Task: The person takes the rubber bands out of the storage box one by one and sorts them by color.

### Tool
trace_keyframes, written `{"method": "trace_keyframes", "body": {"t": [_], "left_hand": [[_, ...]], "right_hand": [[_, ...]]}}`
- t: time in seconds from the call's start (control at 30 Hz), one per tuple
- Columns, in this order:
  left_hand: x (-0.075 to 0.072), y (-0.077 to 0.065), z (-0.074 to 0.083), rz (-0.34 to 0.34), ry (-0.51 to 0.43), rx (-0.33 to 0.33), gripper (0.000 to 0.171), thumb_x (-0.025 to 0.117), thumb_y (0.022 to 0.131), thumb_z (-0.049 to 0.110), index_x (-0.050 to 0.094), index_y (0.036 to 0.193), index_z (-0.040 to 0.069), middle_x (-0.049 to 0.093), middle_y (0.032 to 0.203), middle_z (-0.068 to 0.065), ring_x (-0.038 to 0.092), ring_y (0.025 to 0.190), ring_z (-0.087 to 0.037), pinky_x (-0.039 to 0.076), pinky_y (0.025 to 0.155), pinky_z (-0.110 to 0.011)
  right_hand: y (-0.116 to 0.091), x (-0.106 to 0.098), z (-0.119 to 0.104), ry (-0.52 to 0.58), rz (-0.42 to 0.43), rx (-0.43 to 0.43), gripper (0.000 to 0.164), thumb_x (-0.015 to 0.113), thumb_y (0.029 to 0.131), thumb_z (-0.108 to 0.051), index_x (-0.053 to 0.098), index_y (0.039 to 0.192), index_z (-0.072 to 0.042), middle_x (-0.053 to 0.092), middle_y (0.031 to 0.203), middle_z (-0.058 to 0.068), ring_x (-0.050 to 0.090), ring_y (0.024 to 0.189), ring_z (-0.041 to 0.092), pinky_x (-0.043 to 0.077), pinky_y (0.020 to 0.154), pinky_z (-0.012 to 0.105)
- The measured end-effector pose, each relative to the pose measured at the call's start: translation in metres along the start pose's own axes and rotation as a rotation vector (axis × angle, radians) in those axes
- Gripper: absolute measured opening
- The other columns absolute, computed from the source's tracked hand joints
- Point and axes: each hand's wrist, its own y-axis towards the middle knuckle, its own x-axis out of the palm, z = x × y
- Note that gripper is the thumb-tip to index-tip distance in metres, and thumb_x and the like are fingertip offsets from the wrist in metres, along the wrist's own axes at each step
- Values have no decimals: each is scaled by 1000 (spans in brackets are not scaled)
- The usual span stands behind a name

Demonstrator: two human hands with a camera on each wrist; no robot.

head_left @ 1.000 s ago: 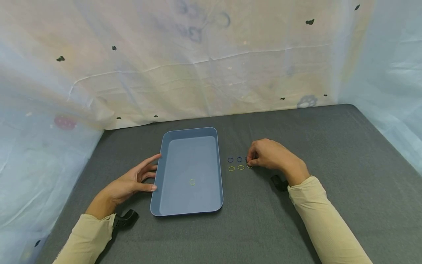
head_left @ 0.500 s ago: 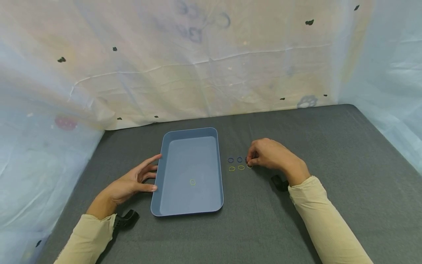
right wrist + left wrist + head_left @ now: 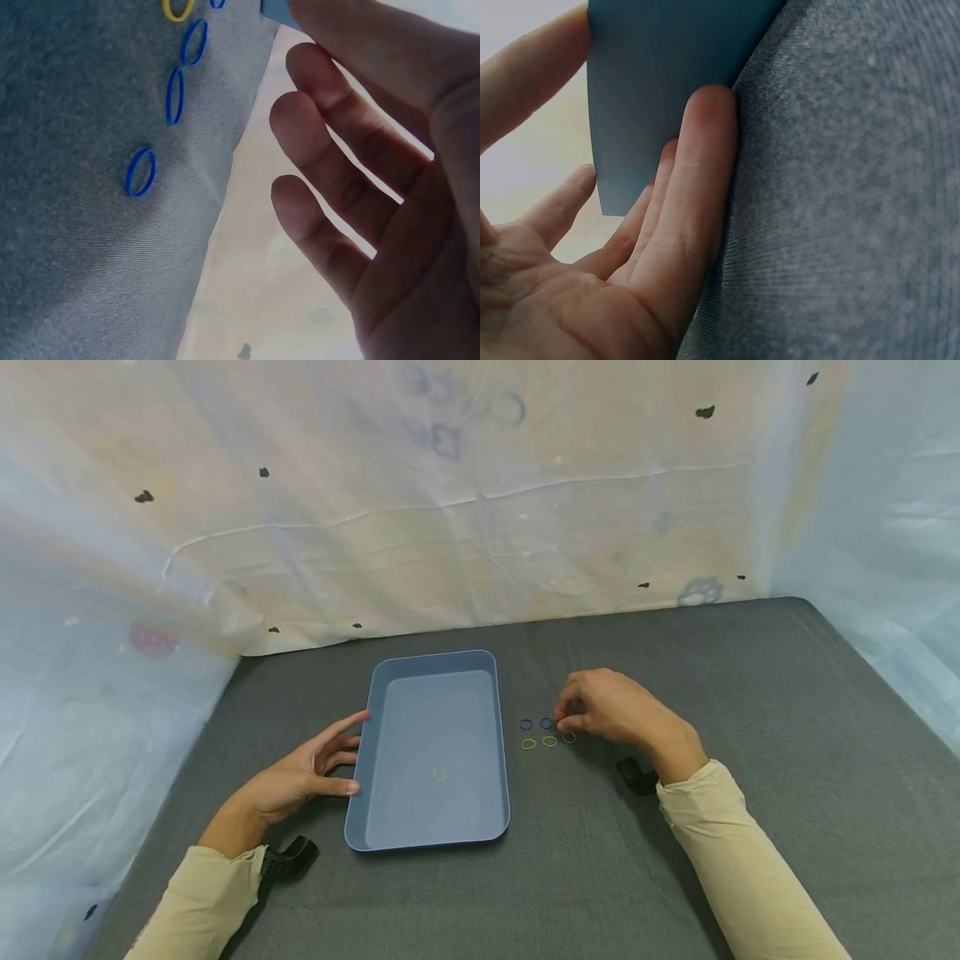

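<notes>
My left hand (image 3: 296, 777) is at the left wall of a shallow blue-grey tray (image 3: 358, 814), thumb and fingers spread. In the left wrist view the fingers (image 3: 705, 150) lie fairly straight against the tray's side (image 3: 652, 97). A thin yellow ring (image 3: 439, 774) lies inside the tray. My right hand (image 3: 611, 706) is low over the cloth, thumb and index tips close together beside a yellow ring (image 3: 569, 737). I cannot tell whether these tips hold anything. In the right wrist view, the other fingers (image 3: 300, 127) curl loosely near several blue rings (image 3: 140, 172).
Left of my right hand, two blue rings (image 3: 546, 723) lie above two yellow rings (image 3: 528, 744). A dark grey cloth (image 3: 585, 877) covers the table. Pale sheeting (image 3: 480, 552) hangs behind and at both sides.
My right hand has shifted slightly away and to the left, uncovering the nearest yellow ring; the blue ring at its fingertips is now hidden in the head view. My left hand stays at the tray.
</notes>
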Motion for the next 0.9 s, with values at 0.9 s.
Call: {"method": "trace_keyframes", "body": {"t": [0.9], "left_hand": [[-1,1,-1,1,5,-2,101,74,88,5,8,162,26,16,161,-22,52,123,-5,53,91,-35]], "right_hand": [[-1,-6,-23,7,151,-125,16,81,84,-23,78,99,-18,66,102,-6,65,88,18,51,78,38]]}}
